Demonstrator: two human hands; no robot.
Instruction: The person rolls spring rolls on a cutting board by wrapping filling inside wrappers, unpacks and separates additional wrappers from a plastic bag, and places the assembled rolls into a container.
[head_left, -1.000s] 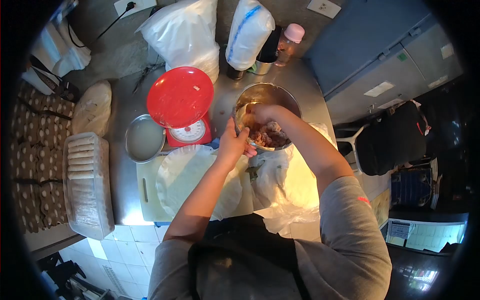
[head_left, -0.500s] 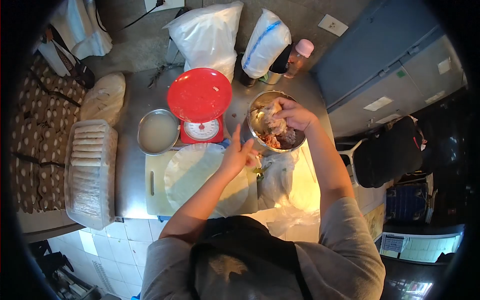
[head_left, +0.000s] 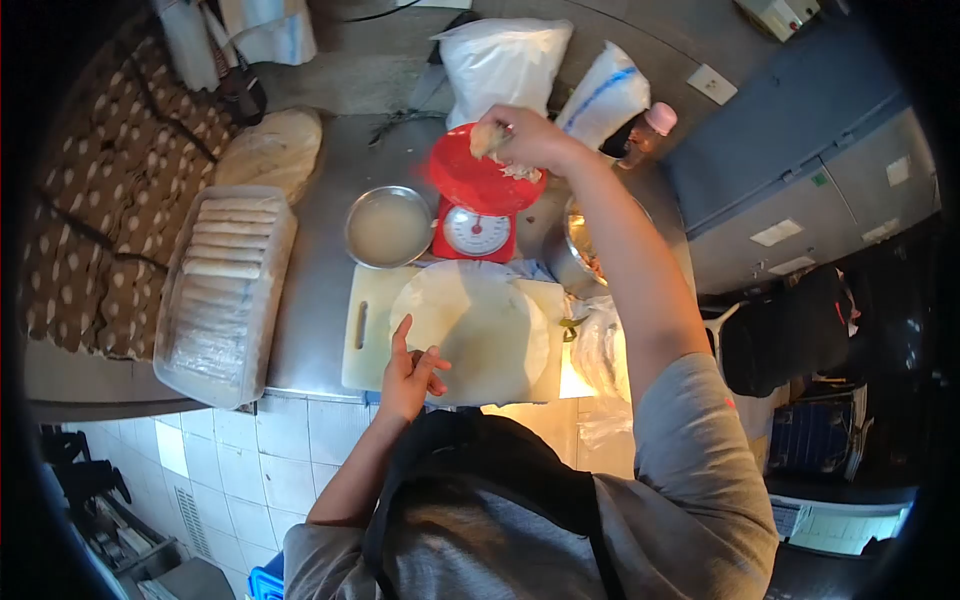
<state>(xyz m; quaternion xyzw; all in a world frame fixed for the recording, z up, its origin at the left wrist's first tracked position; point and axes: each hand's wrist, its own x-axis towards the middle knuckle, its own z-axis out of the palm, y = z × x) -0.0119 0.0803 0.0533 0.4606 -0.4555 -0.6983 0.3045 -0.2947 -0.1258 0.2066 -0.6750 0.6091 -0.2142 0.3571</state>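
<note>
My right hand (head_left: 532, 143) holds a clump of pale filling (head_left: 488, 139) in curled fingers, above the red pan (head_left: 462, 183) of a kitchen scale (head_left: 477, 232). More pale filling shows below the hand, at the pan's right side. My left hand (head_left: 410, 378) is over the near edge of a cutting board (head_left: 360, 352), index finger stretched out, with nothing in it. A stack of round, thin wrappers (head_left: 490, 325) lies on that board. To the right, a steel bowl of filling (head_left: 565, 262) is partly hidden behind my right forearm.
Left of the scale stands a bowl of cloudy liquid (head_left: 389, 228). A plastic tub of white rolls (head_left: 222, 300) sits farther left, beside stacked egg trays (head_left: 115, 215). White bags (head_left: 507, 62) and a pink-capped bottle (head_left: 658, 122) line the wall. Clear plastic (head_left: 600, 355) lies right of the board.
My right hand has gone from the filling bowl to over the scale pan, carrying filling. My left hand has drawn back toward me over the board's near edge. The view has shifted.
</note>
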